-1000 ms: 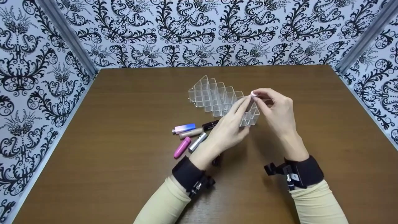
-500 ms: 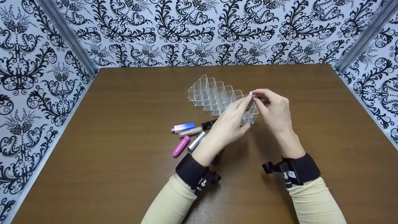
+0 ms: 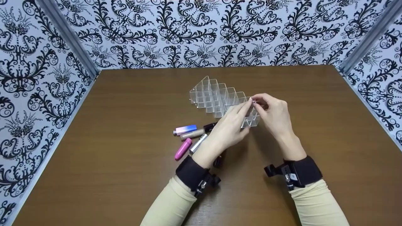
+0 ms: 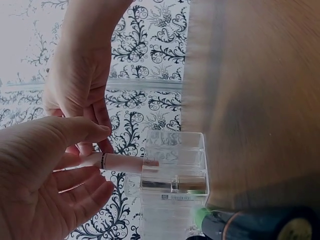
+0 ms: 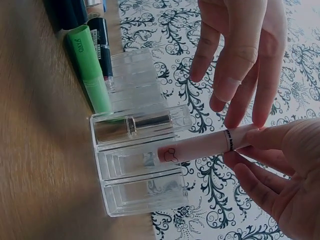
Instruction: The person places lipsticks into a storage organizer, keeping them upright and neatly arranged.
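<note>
My right hand (image 3: 276, 119) pinches the white cap end of a pale pink lip gloss tube (image 5: 200, 146) between thumb and fingers. The tube's lower end reaches into the mouth of a compartment in the clear stepped organizer (image 3: 205, 94). Fairly straight fingers of my left hand (image 3: 227, 130) reach over the organizer's right part, fingertips right at the cap. In the right wrist view, a gold and clear tube (image 5: 150, 122) occupies the neighbouring compartment. The head view mostly hides the lip gloss behind my fingers.
Left of my left forearm lie a blue-pink tube (image 3: 186, 129), a beige tube with a black cap (image 3: 192, 134), a silver tube (image 3: 198, 143) and a bright pink tube (image 3: 183, 149). A green tube (image 5: 86, 65) lies beside the organizer. Patterned walls (image 3: 201, 34) border the table.
My right hand has come down and slightly left, lowering the lip gloss toward the organizer. My left hand stays by it with only a slight shift; the loose tubes have not moved.
</note>
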`<state>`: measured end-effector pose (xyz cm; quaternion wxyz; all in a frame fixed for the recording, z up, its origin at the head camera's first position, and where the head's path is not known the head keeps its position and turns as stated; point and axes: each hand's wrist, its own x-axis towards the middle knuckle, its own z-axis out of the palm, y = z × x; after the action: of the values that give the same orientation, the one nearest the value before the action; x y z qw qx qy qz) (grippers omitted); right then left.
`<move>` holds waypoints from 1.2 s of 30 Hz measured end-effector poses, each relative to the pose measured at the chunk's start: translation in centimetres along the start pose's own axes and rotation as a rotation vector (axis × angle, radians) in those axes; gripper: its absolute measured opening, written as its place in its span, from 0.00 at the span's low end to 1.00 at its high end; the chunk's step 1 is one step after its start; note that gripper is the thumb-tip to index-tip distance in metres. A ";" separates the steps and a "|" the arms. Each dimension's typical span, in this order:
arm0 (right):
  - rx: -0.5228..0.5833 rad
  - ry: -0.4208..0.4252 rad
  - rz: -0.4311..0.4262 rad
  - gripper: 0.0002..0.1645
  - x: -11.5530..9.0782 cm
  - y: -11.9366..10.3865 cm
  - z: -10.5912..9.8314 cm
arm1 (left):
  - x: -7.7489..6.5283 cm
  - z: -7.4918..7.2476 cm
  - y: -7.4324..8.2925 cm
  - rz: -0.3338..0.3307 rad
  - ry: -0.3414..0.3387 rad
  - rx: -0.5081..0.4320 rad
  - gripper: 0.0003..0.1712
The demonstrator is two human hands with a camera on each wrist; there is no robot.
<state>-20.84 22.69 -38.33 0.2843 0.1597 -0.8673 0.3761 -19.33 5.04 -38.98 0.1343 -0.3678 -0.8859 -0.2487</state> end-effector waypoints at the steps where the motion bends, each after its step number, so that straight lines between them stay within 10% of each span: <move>1: -0.006 -0.007 0.003 0.09 0.0 0.0 0.0 | 0.0 0.0 0.0 0.000 -0.003 0.005 0.45; 36: -0.098 -0.190 0.005 0.07 -0.3 0.9 1.0 | -0.1 0.7 0.5 -0.076 -0.186 0.248 0.44</move>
<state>-21.37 22.58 -39.55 0.2072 0.1784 -0.9081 0.3172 -18.97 5.67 -39.38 0.0867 -0.3361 -0.9317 -0.1072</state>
